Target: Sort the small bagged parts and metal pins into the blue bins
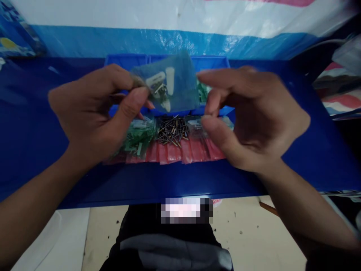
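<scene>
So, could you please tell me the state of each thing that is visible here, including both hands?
left hand: closed on the bag's corner
right hand: half curled; contact with the bag unclear
clear bag: raised, partly filled; seal unclear
white pieces: inside the raised bag
dark metal pieces: loose, heaped
red packets: side by side, partly covered
blue bins: open-topped, partly hidden

ltg dim | glare on bkgd sheet | bag sl. blurry

The blue table permits passage along its front; red packets, dark pins, blue bins and a raised bag obstruct mid-table.
</scene>
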A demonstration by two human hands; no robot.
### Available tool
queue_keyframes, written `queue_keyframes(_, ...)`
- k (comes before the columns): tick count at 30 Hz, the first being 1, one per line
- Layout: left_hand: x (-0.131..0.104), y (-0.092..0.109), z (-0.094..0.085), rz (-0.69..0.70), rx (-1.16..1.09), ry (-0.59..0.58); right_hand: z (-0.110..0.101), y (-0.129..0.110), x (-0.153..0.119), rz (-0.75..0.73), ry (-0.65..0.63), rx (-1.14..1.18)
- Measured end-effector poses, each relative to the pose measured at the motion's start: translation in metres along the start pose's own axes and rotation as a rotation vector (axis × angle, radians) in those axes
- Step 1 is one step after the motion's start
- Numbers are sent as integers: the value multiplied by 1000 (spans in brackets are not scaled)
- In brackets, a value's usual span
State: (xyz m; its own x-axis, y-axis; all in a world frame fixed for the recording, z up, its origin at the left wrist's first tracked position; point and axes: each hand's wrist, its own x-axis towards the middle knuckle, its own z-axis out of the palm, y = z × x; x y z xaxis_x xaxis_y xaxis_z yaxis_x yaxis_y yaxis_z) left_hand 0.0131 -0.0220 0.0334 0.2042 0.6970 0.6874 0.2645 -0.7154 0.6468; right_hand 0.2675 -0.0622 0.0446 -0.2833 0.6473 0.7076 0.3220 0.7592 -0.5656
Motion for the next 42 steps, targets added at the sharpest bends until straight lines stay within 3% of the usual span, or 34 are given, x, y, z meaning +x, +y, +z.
queue_keyframes(2, -2, 6, 2, -40, -28, -58, -3, 2, 4, -114, -61, -209)
queue_keyframes(4, -3, 12, 3, -92, -48, -115, -4, 3, 6, -121, -124, -332)
queue_keyframes(9, -4, 20, 4, -1, 6, -261, -6, 4, 1, -240, -125, -335)
queue_keyframes(13, -4, 16, 4, 44, 116, -224, -15, 7, -1, -91, -33, -357)
queue_keyframes(17, -2, 10, 1, 16, 176, -146, -27, 27, 4, 57, 138, -269)
queue_keyframes(23, -1, 2, -1, 17, 173, -130, -43, 62, 7, 213, -94, -386)
queue_keyframes(28, 0, -3, -2, 54, 118, -125, -38, 66, 3, 298, 11, -236)
queue_keyframes(31, 1, -2, -2, 47, 109, -106, -35, 67, 3, 322, 7, -245)
queue_keyframes(35, 1, -1, -3, 54, 125, -94, -38, 68, 5, 331, 125, -221)
queue_keyframes(42, 0, 1, -4, 32, 170, -74, -36, 67, 0, 293, -49, -377)
